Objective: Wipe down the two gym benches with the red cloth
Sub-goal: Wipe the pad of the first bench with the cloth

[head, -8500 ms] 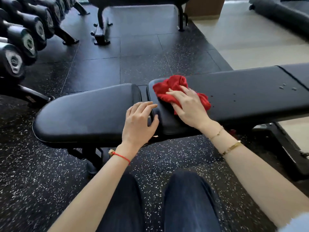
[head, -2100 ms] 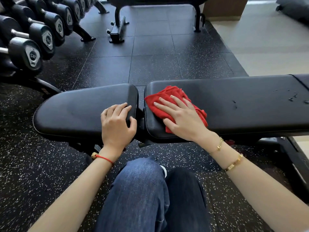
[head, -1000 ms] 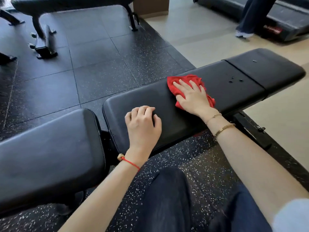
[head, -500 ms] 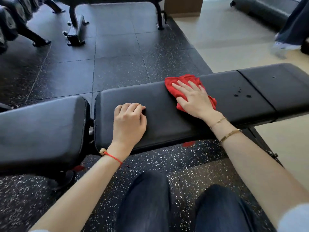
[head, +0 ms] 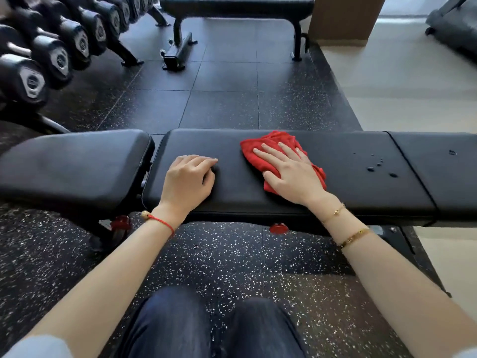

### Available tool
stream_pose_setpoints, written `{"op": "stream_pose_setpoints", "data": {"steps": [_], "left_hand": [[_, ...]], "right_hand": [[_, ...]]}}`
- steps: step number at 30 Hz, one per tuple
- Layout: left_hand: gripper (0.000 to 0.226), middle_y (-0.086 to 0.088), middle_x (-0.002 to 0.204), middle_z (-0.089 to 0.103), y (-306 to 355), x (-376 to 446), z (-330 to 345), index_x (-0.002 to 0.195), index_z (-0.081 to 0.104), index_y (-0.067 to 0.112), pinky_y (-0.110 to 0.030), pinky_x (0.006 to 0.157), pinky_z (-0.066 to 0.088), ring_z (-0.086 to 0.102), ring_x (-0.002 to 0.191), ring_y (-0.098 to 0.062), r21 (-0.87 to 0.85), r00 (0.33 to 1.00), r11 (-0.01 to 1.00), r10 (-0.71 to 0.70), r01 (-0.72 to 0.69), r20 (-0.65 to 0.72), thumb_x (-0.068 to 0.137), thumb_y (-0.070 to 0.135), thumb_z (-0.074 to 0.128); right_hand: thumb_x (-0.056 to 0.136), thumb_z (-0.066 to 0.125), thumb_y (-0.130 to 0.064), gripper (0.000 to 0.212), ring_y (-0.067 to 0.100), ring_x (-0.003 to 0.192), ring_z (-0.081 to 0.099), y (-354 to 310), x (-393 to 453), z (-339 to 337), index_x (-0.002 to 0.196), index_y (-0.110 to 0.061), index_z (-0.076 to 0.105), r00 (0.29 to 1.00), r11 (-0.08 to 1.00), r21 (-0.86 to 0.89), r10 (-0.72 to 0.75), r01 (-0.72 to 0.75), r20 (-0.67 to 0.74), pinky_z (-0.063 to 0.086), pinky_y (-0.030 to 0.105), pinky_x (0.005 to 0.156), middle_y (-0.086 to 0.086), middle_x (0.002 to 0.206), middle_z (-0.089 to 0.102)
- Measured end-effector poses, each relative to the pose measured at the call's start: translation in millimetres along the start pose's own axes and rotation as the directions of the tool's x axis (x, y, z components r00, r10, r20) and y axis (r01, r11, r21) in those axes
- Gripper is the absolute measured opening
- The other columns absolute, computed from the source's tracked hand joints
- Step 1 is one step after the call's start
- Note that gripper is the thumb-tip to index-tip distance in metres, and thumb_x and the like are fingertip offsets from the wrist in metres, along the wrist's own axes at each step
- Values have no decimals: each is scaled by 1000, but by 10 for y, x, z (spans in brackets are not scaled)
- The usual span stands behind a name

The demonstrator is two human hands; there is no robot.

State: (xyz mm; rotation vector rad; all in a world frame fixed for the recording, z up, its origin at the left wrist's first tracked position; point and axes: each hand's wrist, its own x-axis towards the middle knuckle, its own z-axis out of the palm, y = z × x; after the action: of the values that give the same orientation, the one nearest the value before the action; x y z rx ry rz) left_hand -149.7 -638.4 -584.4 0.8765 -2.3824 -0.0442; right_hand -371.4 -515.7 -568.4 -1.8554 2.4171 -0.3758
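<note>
A black padded gym bench (head: 348, 182) runs across the view in front of me, with its separate seat pad (head: 72, 164) at the left. The red cloth (head: 260, 153) lies bunched on the long middle pad. My right hand (head: 289, 174) presses flat on the cloth with fingers spread. On the same pad, left of the cloth, my left hand (head: 188, 179) rests with fingers curled and nothing in it. Water drops (head: 379, 166) sit on the pad to the right of the cloth. A second black bench (head: 237, 6) stands across the floor at the top.
A rack of black dumbbells (head: 51, 52) lines the upper left. A brown pillar (head: 343, 19) stands at the top right, with a treadmill (head: 454, 27) beyond it. Speckled black rubber floor (head: 222, 99) lies between the benches; my knees (head: 214, 324) are at the bottom.
Over the last seconds my right hand has slid the cloth rightward along the long pad, from its left end to its middle. My left hand has moved from the seat pad onto the long pad.
</note>
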Motion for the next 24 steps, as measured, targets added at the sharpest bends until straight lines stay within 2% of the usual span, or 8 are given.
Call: {"op": "stream_pose_setpoints", "data": {"steps": [2,4,7,13,16,18,22,24], "left_hand": [[24,-2,111,75,73,-75,-30,109,75,14,-40,97,50,69,104,-24,3,999,999,-38,38,23,88,14,65],[28,-3,123,70,133,-153,-34,117,71,14,-42,106,44,62,119,-23,-25,992,996,-86,88,89,92,22,62],[37,-7,135,62,168,-245,7,128,65,10,-45,114,36,53,130,-26,-50,985,992,-106,114,135,94,26,62],[38,-6,130,65,202,-248,49,122,68,12,-44,112,37,56,127,-24,-27,989,991,-127,129,74,90,29,59],[39,-5,130,66,198,-265,67,122,69,13,-46,111,38,57,127,-24,-24,990,991,-131,132,55,90,32,57],[39,-5,131,66,188,-278,85,123,69,13,-46,111,39,57,128,-23,-25,992,992,-124,125,34,90,31,57],[38,-5,130,68,180,-300,117,122,71,14,-44,112,40,59,127,-23,-31,991,990,-135,134,-15,89,29,58],[38,-5,129,68,171,-300,122,121,72,15,-44,112,41,60,126,-23,-44,990,990,-137,136,-31,89,29,57]], "right_hand": [[96,39,-43,53,17,150,10,59,130,-10,148,-47,27,998,998,-6,60,-60,-9,3,45,122,-19,159,21],[96,38,-45,53,18,150,10,63,232,-12,148,-46,27,993,993,-9,119,-119,-3,2,47,121,-17,159,21],[96,37,-46,54,20,150,11,3,249,37,149,-44,26,990,989,-35,143,-143,-14,0,47,121,-16,160,20],[93,41,-45,56,17,150,12,-26,-125,11,147,-47,28,1000,999,-28,-19,19,-9,6,43,121,-19,159,22],[87,35,-49,60,15,149,16,112,-372,-35,147,-49,28,998,997,-31,-67,66,-13,10,40,121,-20,157,24],[90,37,-47,57,15,148,18,231,-330,-60,146,-48,30,1000,999,-30,-23,22,-19,11,40,120,-20,157,26],[95,40,-43,54,18,149,15,265,155,-77,148,-44,29,985,985,-23,172,-173,-9,8,44,120,-16,159,23],[96,38,-43,53,19,149,13,95,393,-43,148,-44,28,986,986,-18,169,-168,19,6,46,120,-16,160,21]]}}
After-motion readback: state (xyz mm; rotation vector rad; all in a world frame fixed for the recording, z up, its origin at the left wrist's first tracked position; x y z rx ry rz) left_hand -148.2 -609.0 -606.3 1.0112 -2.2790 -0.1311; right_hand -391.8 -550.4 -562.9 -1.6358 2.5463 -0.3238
